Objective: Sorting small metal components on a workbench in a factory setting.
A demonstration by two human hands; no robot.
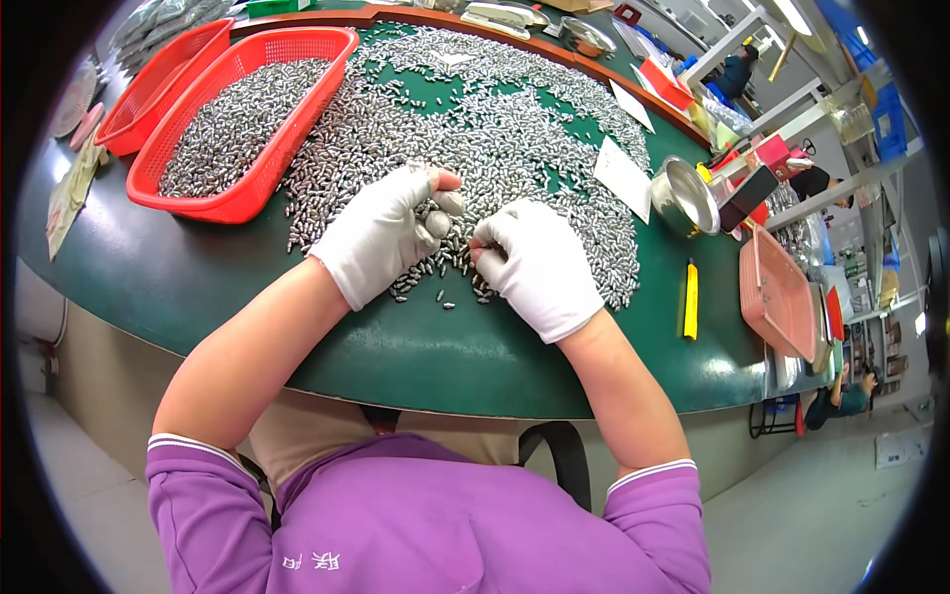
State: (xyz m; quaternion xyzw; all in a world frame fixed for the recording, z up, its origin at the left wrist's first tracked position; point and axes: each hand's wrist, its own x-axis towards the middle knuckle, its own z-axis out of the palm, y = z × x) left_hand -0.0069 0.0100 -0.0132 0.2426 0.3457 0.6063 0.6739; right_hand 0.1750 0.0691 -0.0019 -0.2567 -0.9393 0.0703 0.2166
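My left hand [376, 238], in a white glove with some fingertips bare, is held over the near edge of a wide spread of small silvery metal parts [416, 139]. Its fingers are curled in, and whatever lies inside them is hidden. Beside it on the right, my right hand [544, 262], also gloved, has thumb and fingers drawn together low at the parts. What it pinches is too small to make out. A loose metal part [449, 306] lies on the green tabletop [445, 366] between my wrists.
A red basket [213, 206] full of the same parts stands at left, with another red basket [119, 134] behind. Rightward are white paper [623, 178], a steel bowl [673, 198], a yellow-handled tool [691, 302] and a pink basket [767, 307]. Other people [841, 396] appear at far right.
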